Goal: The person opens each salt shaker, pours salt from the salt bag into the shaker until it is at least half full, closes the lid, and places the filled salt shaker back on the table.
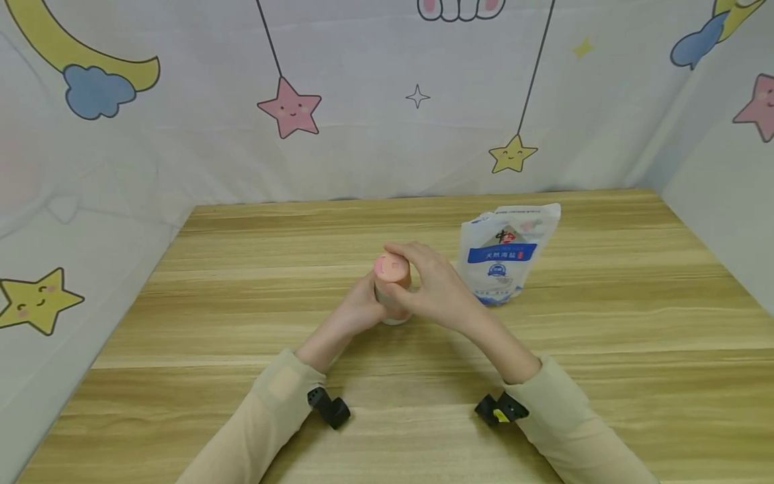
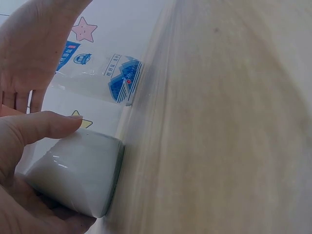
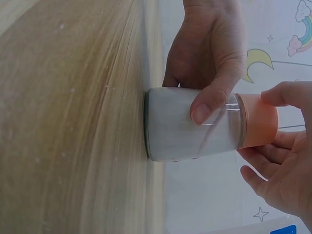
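Observation:
A clear salt jar (image 3: 170,126) filled with white contents stands upright on the table, topped by an orange-pink cap (image 1: 393,267). Around its body my left hand (image 1: 361,306) grips, the thumb lying along the near side in the right wrist view. My right hand (image 1: 432,282) holds the cap from above, its thumb and fingers on opposite sides. Behind and to the right of the jar stands a white and blue salt pouch (image 1: 500,259), touched by neither hand. The left wrist view shows the jar's lower body (image 2: 83,170); the cap is mostly hidden there.
A wood-grain table (image 1: 254,255) lies under everything. White cloth (image 1: 363,154) printed with stars, moons and clouds hangs behind it and at both sides. Small black cameras (image 1: 329,407) are fixed at both sleeve cuffs.

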Tool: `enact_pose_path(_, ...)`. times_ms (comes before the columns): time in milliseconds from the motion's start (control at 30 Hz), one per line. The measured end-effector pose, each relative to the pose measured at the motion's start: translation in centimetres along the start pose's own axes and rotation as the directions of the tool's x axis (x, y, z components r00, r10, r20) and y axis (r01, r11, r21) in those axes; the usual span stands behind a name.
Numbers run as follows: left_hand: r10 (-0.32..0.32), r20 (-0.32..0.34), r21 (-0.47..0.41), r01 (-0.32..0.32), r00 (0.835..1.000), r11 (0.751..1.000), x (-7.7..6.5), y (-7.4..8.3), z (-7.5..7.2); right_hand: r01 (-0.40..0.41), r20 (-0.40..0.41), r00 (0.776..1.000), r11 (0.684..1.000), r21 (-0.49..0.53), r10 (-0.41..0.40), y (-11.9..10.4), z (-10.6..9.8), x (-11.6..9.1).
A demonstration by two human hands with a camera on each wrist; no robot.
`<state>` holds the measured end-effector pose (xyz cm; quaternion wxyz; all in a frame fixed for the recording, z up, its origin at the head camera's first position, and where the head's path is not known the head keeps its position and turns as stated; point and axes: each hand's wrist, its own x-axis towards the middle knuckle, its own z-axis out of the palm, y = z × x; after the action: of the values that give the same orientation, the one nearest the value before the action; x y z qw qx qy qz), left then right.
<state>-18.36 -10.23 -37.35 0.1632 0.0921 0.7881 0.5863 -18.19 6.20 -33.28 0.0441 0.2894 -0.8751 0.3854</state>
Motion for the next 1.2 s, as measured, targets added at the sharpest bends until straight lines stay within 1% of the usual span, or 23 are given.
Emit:
enact_pose_path(233,-0.01,-0.005,0.003,0.01,1.0,1.0,-0.01,-0.03,0.03,0.009,-0.011,1.0,1.0,0.004,-0.009,0.07,0.06,0.0)
enact_pose_path(333,-0.005,-0.005,-0.002,0.005,1.0,1.0,0.05,-0.05,0.04,0.006,-0.017,1.0,1.0,0.002,-0.006,0.09,0.09,0.03)
enact_pose_path(667,0.034,-0.001,-0.009,-0.035,0.999,0.999,0.0,-0.13,0.02,-0.006,-0.036,0.999,1.0,0.019,0.007,0.16,0.08,0.05)
enact_pose_path(833,0.048,0.004,0.0,-0.048,0.999,0.999,-0.06,-0.13,-0.05,-0.032,-0.021,0.999,0.999,0.018,0.032,0.16,0.09,0.05)
enact_pose_path(933,0.042,0.004,0.001,-0.042,0.999,0.999,-0.04,-0.21,-0.1,-0.032,0.001,0.999,0.999,0.005,0.032,0.15,0.07,0.02)
enact_pose_path(1033,0.021,-0.001,0.005,-0.021,1.0,1.0,-0.05,-0.17,-0.09,-0.025,0.019,1.0,1.0,0.005,0.025,0.09,0.04,-0.01)
enact_pose_path(1200,-0.011,-0.015,0.021,0.012,1.0,1.0,-0.02,0.0,-0.02,-0.014,0.022,1.0,1.0,0.013,0.014,0.03,-0.04,-0.02)
